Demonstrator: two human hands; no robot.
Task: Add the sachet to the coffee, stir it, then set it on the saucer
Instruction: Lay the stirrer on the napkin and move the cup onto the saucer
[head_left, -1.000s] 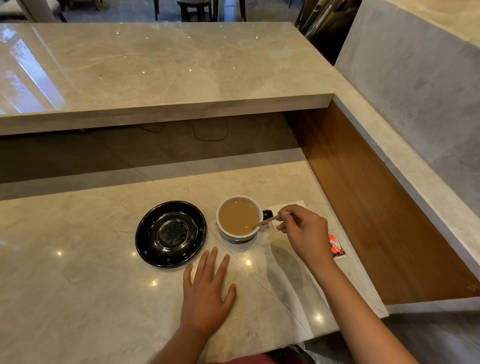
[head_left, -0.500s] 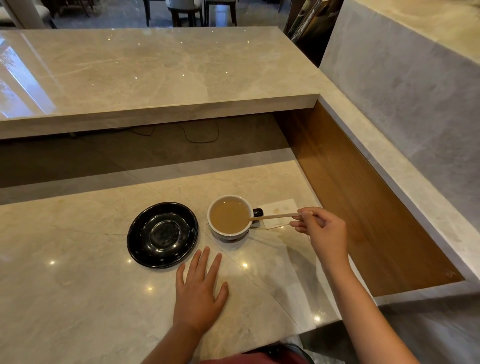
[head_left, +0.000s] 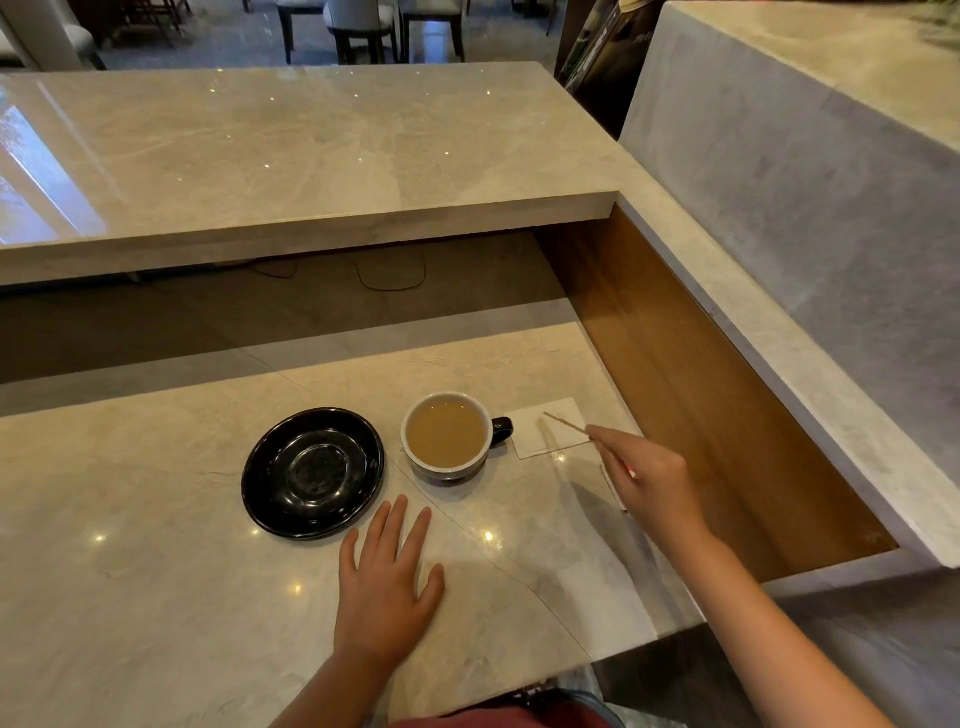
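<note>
A white-lined cup (head_left: 447, 435) of light brown coffee stands on the marble counter, its dark handle pointing right. To its left lies an empty black saucer (head_left: 312, 472). My right hand (head_left: 647, 474) pinches a thin wooden stirrer (head_left: 565, 423), held out of the cup and above a white napkin (head_left: 546, 429) to the cup's right. Under that hand, an edge of the sachet (head_left: 613, 486) peeks out on the counter. My left hand (head_left: 387, 582) rests flat on the counter, fingers spread, just in front of the saucer and cup.
A raised marble bar top (head_left: 311, 150) overhangs the back of the counter. A wooden side panel (head_left: 691, 374) and a marble ledge close off the right. The counter's front right corner (head_left: 670, 623) lies near my right forearm. Chairs stand beyond the bar.
My right hand has lifted the stirrer out of the coffee and moved it right, over the napkin. My left hand has stayed flat on the counter.
</note>
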